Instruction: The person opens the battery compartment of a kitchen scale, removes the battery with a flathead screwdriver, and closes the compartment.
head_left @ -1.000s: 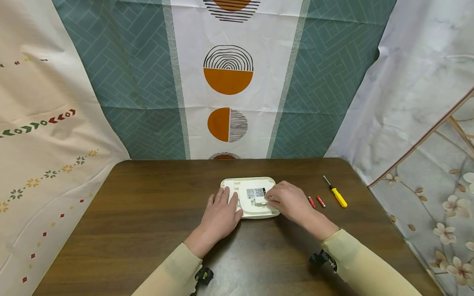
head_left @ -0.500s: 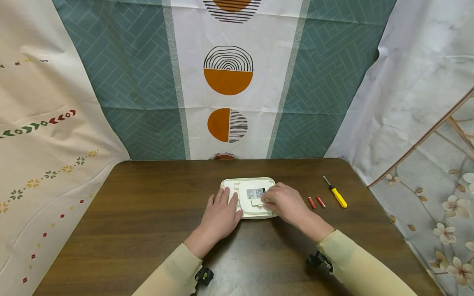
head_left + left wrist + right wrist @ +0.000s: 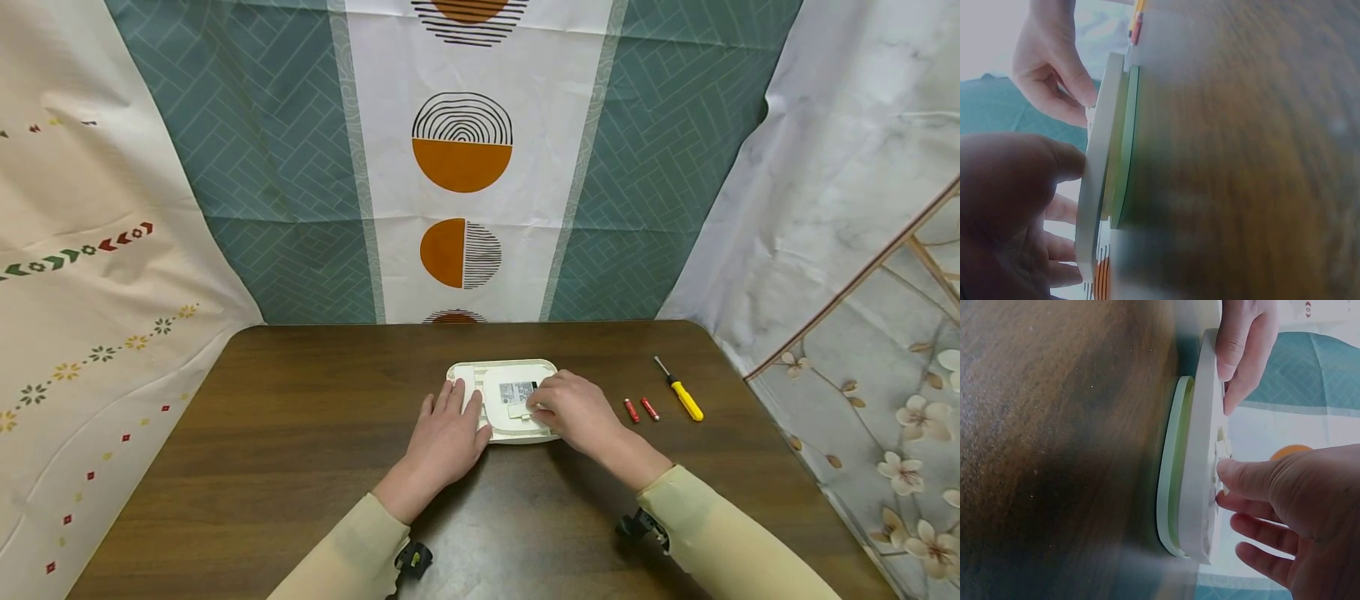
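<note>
A white, rounded flat device (image 3: 492, 404) lies on the table, its underside with a printed label (image 3: 517, 392) facing up. My left hand (image 3: 447, 433) rests on its left part with fingers extended; in the left wrist view the thumb touches the device's near edge. Between thumb and index finger, my right hand (image 3: 581, 410) pinches a small white battery cover (image 3: 1222, 450) at the label's lower edge. The right wrist view shows the other fingers loosely bent. Below the white body is a pale green layer (image 3: 1171, 469). The right hand hides part of the device's right side.
Two red batteries (image 3: 632, 410) lie right of the device. Farther right is a yellow-handled screwdriver (image 3: 686, 401). The brown wooden table (image 3: 315, 400) meets a patterned curtain (image 3: 300, 167) at its back edge.
My right hand has shifted slightly left over the device, with the small battery cover moving left and settling flatter beneath the label. The left hand stays in place.
</note>
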Demonstrator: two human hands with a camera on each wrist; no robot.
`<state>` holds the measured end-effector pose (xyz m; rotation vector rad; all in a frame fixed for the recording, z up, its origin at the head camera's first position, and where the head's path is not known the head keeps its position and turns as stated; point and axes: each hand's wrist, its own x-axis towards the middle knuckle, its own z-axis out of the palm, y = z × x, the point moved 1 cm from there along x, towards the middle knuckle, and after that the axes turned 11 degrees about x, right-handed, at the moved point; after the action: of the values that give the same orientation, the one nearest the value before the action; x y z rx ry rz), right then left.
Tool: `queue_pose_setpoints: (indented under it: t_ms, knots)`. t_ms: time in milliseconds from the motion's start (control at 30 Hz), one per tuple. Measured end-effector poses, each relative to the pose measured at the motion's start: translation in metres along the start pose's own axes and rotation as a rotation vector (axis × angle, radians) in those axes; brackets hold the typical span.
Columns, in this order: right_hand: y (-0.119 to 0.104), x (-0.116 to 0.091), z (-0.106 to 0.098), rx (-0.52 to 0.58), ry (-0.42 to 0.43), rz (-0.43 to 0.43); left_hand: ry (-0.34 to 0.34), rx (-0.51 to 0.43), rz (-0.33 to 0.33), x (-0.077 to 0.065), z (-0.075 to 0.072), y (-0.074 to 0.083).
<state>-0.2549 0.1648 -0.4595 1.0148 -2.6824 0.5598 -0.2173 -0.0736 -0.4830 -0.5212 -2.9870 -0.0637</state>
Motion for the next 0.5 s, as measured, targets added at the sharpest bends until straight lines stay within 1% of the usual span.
queue_pose_setpoints:
  t_ms: [300,500]
  knots:
    - [-0.0005,-0.0005,0.0022,-0.004,0.018,-0.004,0.008,0.000,0.004,-0.0004,0.0003,-0.0002]
    - [-0.0004,0.0008,0.0037,0.030,0.029,0.044,-0.001,-0.009,0.000,0.0000,0.0000,-0.0001]
